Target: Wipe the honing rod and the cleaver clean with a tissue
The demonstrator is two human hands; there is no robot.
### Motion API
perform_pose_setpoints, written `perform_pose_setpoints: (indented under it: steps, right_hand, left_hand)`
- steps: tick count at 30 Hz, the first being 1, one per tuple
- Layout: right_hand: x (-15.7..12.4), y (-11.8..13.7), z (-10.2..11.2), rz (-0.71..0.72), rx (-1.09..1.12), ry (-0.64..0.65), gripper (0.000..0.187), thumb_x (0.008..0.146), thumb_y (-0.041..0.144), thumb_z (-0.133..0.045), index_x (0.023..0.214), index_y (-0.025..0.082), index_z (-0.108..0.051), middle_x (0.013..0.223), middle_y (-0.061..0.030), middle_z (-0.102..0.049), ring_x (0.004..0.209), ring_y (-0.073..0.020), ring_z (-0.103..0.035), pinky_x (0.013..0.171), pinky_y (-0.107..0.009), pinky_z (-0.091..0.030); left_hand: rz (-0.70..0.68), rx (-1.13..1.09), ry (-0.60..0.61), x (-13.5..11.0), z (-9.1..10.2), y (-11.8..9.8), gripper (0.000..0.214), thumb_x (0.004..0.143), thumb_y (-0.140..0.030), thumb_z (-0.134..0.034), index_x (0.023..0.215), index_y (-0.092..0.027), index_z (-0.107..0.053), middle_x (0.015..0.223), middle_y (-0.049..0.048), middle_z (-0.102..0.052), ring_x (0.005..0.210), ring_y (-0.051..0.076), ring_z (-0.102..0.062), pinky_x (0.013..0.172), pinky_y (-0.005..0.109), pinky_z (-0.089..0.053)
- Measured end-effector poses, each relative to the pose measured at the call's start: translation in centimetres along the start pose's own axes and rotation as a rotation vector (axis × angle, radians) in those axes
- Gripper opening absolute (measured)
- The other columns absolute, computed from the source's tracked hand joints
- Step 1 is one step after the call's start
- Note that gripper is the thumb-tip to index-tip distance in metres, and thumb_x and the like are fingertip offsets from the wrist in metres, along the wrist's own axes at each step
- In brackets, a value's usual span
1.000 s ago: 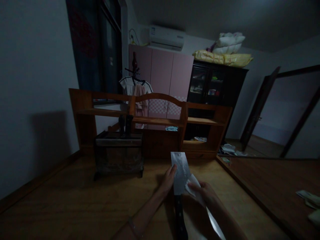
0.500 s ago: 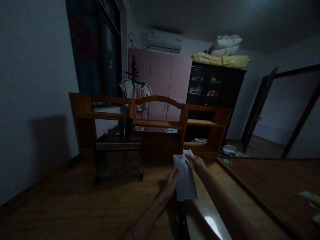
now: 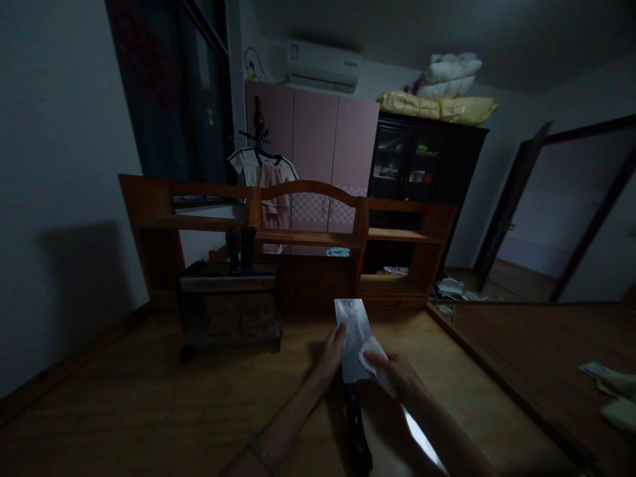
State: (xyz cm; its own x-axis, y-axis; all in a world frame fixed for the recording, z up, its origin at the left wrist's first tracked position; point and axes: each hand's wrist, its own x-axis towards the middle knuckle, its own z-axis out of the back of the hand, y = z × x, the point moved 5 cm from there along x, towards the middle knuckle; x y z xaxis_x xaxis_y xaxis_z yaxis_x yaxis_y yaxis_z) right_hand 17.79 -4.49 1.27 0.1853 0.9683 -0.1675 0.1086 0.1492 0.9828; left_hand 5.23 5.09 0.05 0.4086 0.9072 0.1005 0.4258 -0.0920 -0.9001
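Note:
A cleaver (image 3: 354,338) with a broad grey blade and a dark handle lies pointing away from me on the wooden desk (image 3: 149,404). My left hand (image 3: 330,354) rests against the blade's left edge, fingers curled on it. My right hand (image 3: 397,372) presses a crumpled white tissue (image 3: 373,361) onto the lower right part of the blade, fingers pinched on the tissue.
A dark knife rack (image 3: 228,301) with two handles sticking up stands at the back left of the desk. Behind it runs a wooden shelf unit (image 3: 308,232). A pink wardrobe (image 3: 318,149), a dark cabinet (image 3: 422,165) and an open doorway (image 3: 546,218) lie beyond.
My right hand has drawn the tissue from the blade's far tip back toward the handle end. The left hand has stayed at the blade's left edge.

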Motion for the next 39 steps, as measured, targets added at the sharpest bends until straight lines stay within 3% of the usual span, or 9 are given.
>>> perform_pose_setpoints:
  steps: [7,13,20,23,27,29,33,36,39]
  right_hand:
    - [-1.6,-2.0,1.3,-0.028,-0.056,0.04,0.046,0.067,0.05,-0.071,0.085,0.008,-0.072,0.079,-0.0117,-0.073,0.069,-0.0243,-0.068,0.062,-0.028,-0.049]
    - [-2.6,-1.3,1.2,-0.017,-0.036,0.157,0.044,0.067,0.048,-0.072,0.084,0.008,-0.072,0.075,-0.01,-0.072,0.061,-0.0186,-0.064,0.056,-0.024,-0.045]
    - [-2.5,-1.5,1.8,0.005,-0.129,0.181,0.047,0.064,0.054,-0.072,0.079,0.009,-0.072,0.07,-0.0073,-0.07,0.057,-0.0169,-0.06,0.053,-0.023,-0.041]
    - [-2.2,-0.8,2.9,0.087,-0.216,0.033,0.051,0.069,0.06,-0.065,0.078,0.011,-0.072,0.069,-0.0066,-0.07,0.062,-0.0204,-0.062,0.054,-0.025,-0.042]
    - [-3.0,2.7,4.5,0.364,-0.358,-0.414,0.052,0.08,0.062,-0.052,0.093,0.016,-0.072,0.082,-0.007,-0.072,0.079,-0.0256,-0.064,0.066,-0.028,-0.046]
    - [-3.4,4.3,3.6,0.47,-0.385,-0.478,0.05,0.085,0.058,-0.048,0.112,0.02,-0.067,0.101,-0.0074,-0.072,0.094,-0.0268,-0.064,0.079,-0.03,-0.047]
    - [-3.1,5.6,-1.6,0.641,-0.538,-0.25,0.051,0.093,0.048,-0.039,0.14,0.028,-0.041,0.145,-0.002,-0.043,0.135,-0.024,-0.036,0.112,-0.039,-0.026]
    - [-2.3,4.9,-5.4,0.709,-0.788,-0.036,0.052,0.096,0.043,-0.034,0.146,0.028,-0.025,0.153,0.0003,-0.027,0.142,-0.0216,-0.02,0.116,-0.045,-0.015]
    - [-1.1,4.4,-6.8,0.771,-0.98,0.036,0.052,0.098,0.041,-0.031,0.147,0.028,-0.02,0.155,0.0,-0.018,0.143,-0.0208,-0.01,0.117,-0.046,-0.013]
  left_hand:
    - [-0.005,0.029,-0.049,-0.2,0.1,0.0,0.066,0.069,-0.071,-0.059,0.1,-0.013,-0.066,0.094,0.0116,-0.07,0.085,0.025,-0.065,0.08,0.033,-0.047]
    - [-0.024,0.077,-0.077,-0.2,0.1,0.5,0.067,0.07,-0.072,-0.057,0.096,-0.011,-0.066,0.082,0.0093,-0.069,0.075,0.023,-0.064,0.071,0.031,-0.047]
    - [-0.042,0.084,-0.052,-0.7,-0.2,0.0,0.07,0.073,-0.073,-0.053,0.107,-0.012,-0.065,0.1,0.0123,-0.069,0.094,0.028,-0.063,0.083,0.034,-0.046]
    - [0.043,0.011,0.02,-1.3,-0.7,-0.2,0.076,0.072,-0.077,-0.049,0.109,-0.012,-0.065,0.103,0.0137,-0.069,0.097,0.029,-0.063,0.086,0.036,-0.046]
    - [0.209,-0.127,0.201,-2.1,-1.9,0.1,0.087,0.073,-0.083,-0.035,0.109,-0.011,-0.066,0.095,0.0147,-0.07,0.093,0.03,-0.064,0.086,0.038,-0.047]
    - [0.217,-0.174,0.23,-2.3,-2.2,0.0,0.085,0.075,-0.082,-0.034,0.112,-0.012,-0.066,0.098,0.0142,-0.07,0.099,0.029,-0.063,0.091,0.038,-0.045]
    - [0.226,-0.255,0.24,-2.3,-2.5,0.0,0.081,0.077,-0.079,-0.037,0.118,-0.014,-0.064,0.108,0.0145,-0.068,0.113,0.03,-0.056,0.101,0.041,-0.038]
    - [0.213,-0.292,0.209,-2.1,-2.4,0.0,0.083,0.075,-0.08,-0.039,0.123,-0.016,-0.061,0.116,0.0132,-0.065,0.123,0.03,-0.049,0.106,0.04,-0.034]
    - [0.143,-0.311,0.206,-1.7,-2.0,0.0,0.079,0.078,-0.077,-0.038,0.127,-0.018,-0.058,0.127,0.0099,-0.059,0.133,0.027,-0.038,0.112,0.037,-0.027]
